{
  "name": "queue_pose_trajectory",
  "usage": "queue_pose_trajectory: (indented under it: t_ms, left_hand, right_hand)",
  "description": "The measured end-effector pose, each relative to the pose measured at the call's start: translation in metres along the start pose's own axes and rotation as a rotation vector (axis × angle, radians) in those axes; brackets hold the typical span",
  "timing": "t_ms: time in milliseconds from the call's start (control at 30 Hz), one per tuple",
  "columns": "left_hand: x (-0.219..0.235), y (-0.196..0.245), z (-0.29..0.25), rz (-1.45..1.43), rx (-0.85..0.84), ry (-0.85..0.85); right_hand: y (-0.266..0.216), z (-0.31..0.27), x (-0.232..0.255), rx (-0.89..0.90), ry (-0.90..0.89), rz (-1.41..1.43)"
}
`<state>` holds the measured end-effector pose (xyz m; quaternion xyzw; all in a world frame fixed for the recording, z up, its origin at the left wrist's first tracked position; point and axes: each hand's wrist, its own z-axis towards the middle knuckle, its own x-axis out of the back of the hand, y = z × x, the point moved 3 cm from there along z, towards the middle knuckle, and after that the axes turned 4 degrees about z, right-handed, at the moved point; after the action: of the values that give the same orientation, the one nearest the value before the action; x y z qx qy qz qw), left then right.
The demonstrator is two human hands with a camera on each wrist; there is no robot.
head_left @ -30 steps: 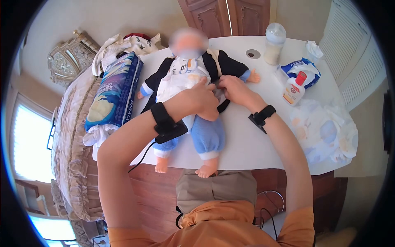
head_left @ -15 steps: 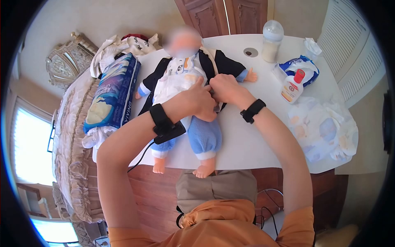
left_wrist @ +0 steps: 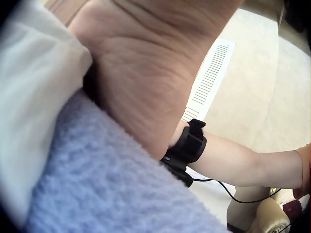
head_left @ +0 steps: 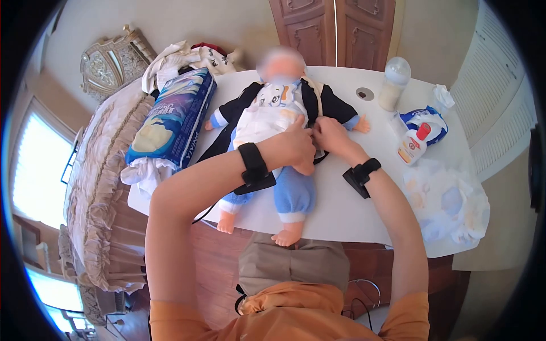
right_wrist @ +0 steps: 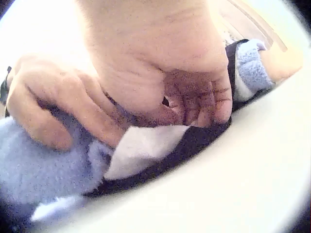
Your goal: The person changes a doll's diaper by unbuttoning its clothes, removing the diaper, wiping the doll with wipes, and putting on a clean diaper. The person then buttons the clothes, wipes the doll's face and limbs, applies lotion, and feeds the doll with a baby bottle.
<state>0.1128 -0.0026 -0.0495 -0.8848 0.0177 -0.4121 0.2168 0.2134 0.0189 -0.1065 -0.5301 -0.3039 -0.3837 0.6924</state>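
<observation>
A baby doll in blue fleece clothes lies face up on the white table, its head away from me. Over its sleeves is a black jacket, and a white printed cloth covers its chest and belly. My left hand rests at the doll's waist, thumb apart from the fingers. Close beside it, my right hand curls its fingers round the dark jacket edge at the doll's side. In the right wrist view, a white flap shows below the right fingertips. Blue fleece fills the left wrist view's lower part.
A blue diaper pack lies left of the doll. To the right stand a milk bottle, a wipes pack and a red-capped white bottle. Nearer me on that side is a crumpled printed cloth.
The head view has shifted, so the whole scene sits a little lower and to the right. Both hands stay at the doll's side, with only slight movement of the fingers.
</observation>
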Motion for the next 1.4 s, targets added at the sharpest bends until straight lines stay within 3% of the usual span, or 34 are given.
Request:
queue_pose_trajectory:
  t_ms: [67,200,267,500,567,667,733,767,833,933,967,1033,1167,1233,1400]
  left_hand:
    - [0.0,0.0,0.0,-0.007,0.001,0.039]
    - [0.005,0.002,-0.004,0.001,0.016,-0.004]
    - [0.005,0.002,-0.004,-0.005,0.026,0.005]
    - [0.003,0.001,-0.005,-0.015,0.026,-0.016]
    - [0.006,0.001,-0.006,-0.037,0.015,0.011]
    - [0.007,-0.001,-0.005,-0.036,-0.003,-0.026]
    - [0.012,-0.009,-0.008,-0.203,-0.065,0.134]
    - [0.013,-0.02,-0.009,-0.183,-0.063,0.13]
    - [0.023,-0.053,-0.014,-0.551,-0.002,0.387]
    - [0.023,-0.096,-0.016,-0.627,0.105,0.478]
    - [0.022,-0.1,-0.014,-0.622,0.106,0.481]
    - [0.017,-0.102,-0.012,-0.662,0.082,0.172]
    - [0.013,-0.106,-0.01,-0.741,0.11,0.166]
    - [0.011,-0.112,-0.011,-0.832,0.039,0.259]
    - [0.01,-0.133,-0.014,-1.011,0.062,0.406]
  right_hand:
    - [0.013,0.003,0.002,-0.175,0.002,0.293]
    - [0.028,0.001,0.012,-0.264,0.015,0.457]
    - [0.023,-0.007,0.026,-0.408,-0.011,0.762]
    - [0.024,-0.014,0.036,-0.452,0.021,0.829]
    - [0.027,-0.018,0.052,-0.389,0.135,1.018]
    - [0.02,-0.027,0.062,-0.382,0.125,1.014]
    - [0.018,-0.03,0.064,-0.396,0.131,1.042]
    - [0.018,-0.03,0.063,-0.422,0.128,1.078]
    - [0.015,-0.029,0.064,-0.408,0.151,1.099]
    - [0.009,-0.026,0.062,-0.41,0.147,1.088]
    - [0.006,-0.023,0.062,-0.425,0.129,1.069]
    - [0.003,-0.022,0.059,-0.44,0.13,1.057]
    - [-0.004,-0.023,0.054,-0.494,0.109,1.074]
    - [-0.006,-0.023,0.056,-0.485,0.099,1.075]
    - [-0.015,-0.019,0.059,-0.441,0.081,1.084]
